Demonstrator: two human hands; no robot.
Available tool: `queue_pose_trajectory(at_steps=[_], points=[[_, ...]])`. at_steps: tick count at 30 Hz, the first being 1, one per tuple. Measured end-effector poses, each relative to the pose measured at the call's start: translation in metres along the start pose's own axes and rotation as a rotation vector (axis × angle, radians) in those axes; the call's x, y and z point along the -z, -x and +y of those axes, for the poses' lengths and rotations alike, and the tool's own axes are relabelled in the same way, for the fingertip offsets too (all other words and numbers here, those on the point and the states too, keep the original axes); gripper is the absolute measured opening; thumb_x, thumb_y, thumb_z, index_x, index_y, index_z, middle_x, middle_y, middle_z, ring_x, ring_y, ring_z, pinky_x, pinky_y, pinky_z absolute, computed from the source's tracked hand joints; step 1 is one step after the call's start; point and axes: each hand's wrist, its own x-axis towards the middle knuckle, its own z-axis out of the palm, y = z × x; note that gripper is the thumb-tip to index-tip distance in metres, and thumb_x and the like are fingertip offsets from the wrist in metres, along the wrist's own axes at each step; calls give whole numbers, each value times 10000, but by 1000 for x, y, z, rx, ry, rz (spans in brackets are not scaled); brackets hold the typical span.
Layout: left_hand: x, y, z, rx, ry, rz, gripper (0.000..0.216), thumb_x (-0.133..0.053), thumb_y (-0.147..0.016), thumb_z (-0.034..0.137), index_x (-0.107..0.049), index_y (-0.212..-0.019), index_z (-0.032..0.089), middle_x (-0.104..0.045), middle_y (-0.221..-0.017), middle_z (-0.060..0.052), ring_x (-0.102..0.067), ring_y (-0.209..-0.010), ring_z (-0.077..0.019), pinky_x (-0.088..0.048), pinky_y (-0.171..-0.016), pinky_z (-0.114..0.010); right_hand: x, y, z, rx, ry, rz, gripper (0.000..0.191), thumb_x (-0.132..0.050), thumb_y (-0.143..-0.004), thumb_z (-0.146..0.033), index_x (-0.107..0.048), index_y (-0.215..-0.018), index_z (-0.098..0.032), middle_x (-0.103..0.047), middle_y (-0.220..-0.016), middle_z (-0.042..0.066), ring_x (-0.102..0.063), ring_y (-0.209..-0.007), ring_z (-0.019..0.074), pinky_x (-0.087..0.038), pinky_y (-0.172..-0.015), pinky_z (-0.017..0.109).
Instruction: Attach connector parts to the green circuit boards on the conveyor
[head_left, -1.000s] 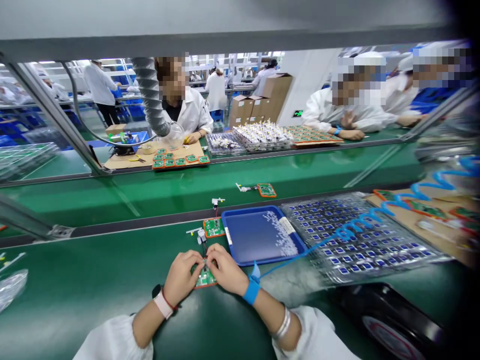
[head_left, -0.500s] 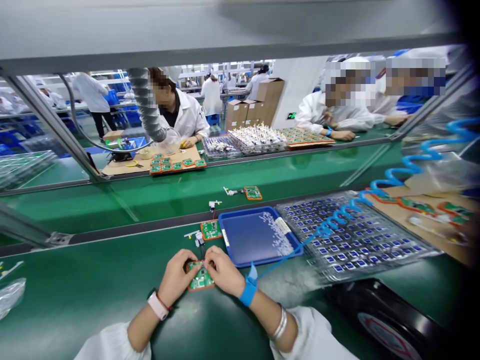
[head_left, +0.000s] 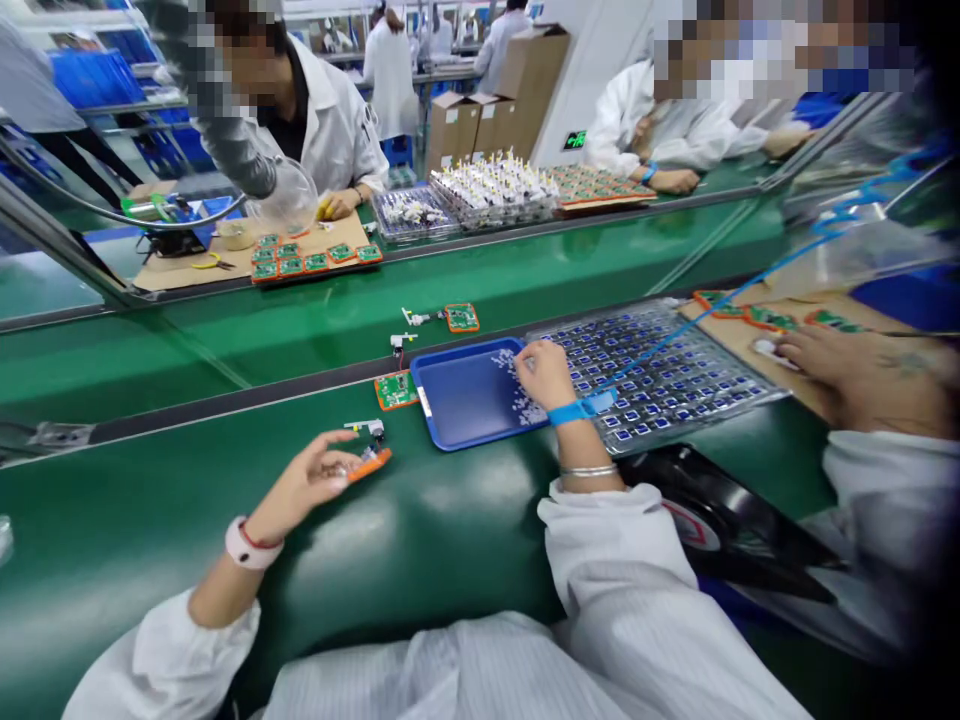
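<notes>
The left hand (head_left: 304, 478) is on the green table (head_left: 112, 520), near and left of the blue tray (head_left: 444, 428). Its grip is nearly closed: the thumb and fingers hold an orange-framed circuit board (head_left: 369, 464) by one end. The board is tilted and seen almost edge-on, so its face cannot be inspected. A white connector with a short lead (head_left: 367, 429) lies just beyond the fingertips, apart from the board.

The right hand (head_left: 544, 375) is over the far right part of the tray, with a blue wrist strap (head_left: 570, 411) on its wrist. Its fingertips (head_left: 519, 366) touch a scattered pile of small white parts (head_left: 521, 392) in the tray. The fingers are curled and close together, but it cannot be determined whether they clamp any part.

A second orange-framed circuit board (head_left: 395, 390) lies on the table just left of the tray. To the right of the tray is a clear blister tray of small blue components (head_left: 660, 375). A blue coiled cord (head_left: 825, 225) runs from the strap toward the far right. Another person's hand (head_left: 870, 365) rests at the right edge, on a cardboard sheet (head_left: 735, 335) carrying more boards.
</notes>
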Motion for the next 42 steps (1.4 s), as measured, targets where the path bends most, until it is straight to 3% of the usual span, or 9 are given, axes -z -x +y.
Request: queue_pose_trajectory(at_steps=[2, 5, 9, 12, 18, 21, 26, 29, 42], points=[[20, -8, 13, -62, 210, 70, 552, -582, -784, 499, -460, -1213, 175, -611, -1172, -150, -595, -1065, -283, -483, -888, -418, -1, 1, 1, -41, 66, -37, 158, -467, -794, -182, -607, -731, -143, -611, -942, 140, -485, -929, 257, -355, -821, 374], [53, -34, 25, -238, 210, 365, 486, -612, -766, 486, -525, -1129, 174, -578, -1227, -126, -588, -1079, -252, -492, -876, -360, 0, 3, -10, -93, 133, -94, 185, -462, -812, -204, -630, -770, -141, -602, -1019, 138, -461, -954, 272, -337, -776, 371], [93, -86, 13, -373, -151, 808, 667, -752, -643, 410, -475, -1194, 156, -650, -1066, -107, -624, -954, -215, -485, -859, -363, 1, 4, -21, -128, 189, -142, 211, -451, -830, -218, -647, -808, -143, -586, -1065, 136, -430, -1001, 287, -319, -772, 377], [115, -119, -16, -275, -490, 913, 693, -762, -617, 395, -478, -1201, 151, -641, -1082, -111, -608, -981, -232, -466, -882, -383, -1, 3, -24, -137, 194, -141, 230, -444, -838, -231, -655, -822, -140, -582, -1069, 139, -420, -1009, 288, -317, -783, 388], [129, -140, -56, -105, -944, 804, 550, -709, -670, 323, -530, -1151, 126, -593, -1143, -153, -525, -1084, -308, -397, -948, -461, -11, 3, -20, -144, 168, -96, 211, -469, -808, -224, -654, -747, -143, -591, -1022, 140, -413, -981, 291, -313, -797, 427], [98, -140, -45, -214, -1005, 739, 437, -624, -765, 339, -546, -1139, 128, -561, -1200, -151, -476, -1147, -300, -344, -1000, -467, -16, 3, -13, -103, 127, -76, 194, -483, -788, -225, -644, -710, -149, -593, -993, 140, -408, -956, 287, -317, -793, 435], [17, -141, -22, -403, -994, 84, 681, -660, -725, 527, -473, -1262, 154, -529, -1279, -121, -463, -1186, -264, -345, -1019, -382, -19, 3, -10, -102, 127, -63, 207, -472, -789, -229, -646, -719, -142, -587, -991, 147, -406, -946, 286, -323, -802, 447], [-4, -139, -20, -346, -1038, 35, 677, -634, -754, 539, -451, -1296, 178, -522, -1289, -118, -457, -1193, -274, -338, -1012, -391, -17, 2, -14, -108, 143, -60, 219, -463, -801, -222, -651, -733, -134, -593, -995, 156, -412, -945, 286, -323, -807, 450], [56, -40, -41, -253, -951, 164, 614, -635, -753, 514, -483, -1254, 193, -565, -1220, -121, -523, -1108, -263, -410, -951, -405, -19, 0, -9, -68, 196, -99, 239, -456, -817, -232, -656, -714, -153, -598, -1060, 119, -436, -976, 278, -319, -783, 421]])
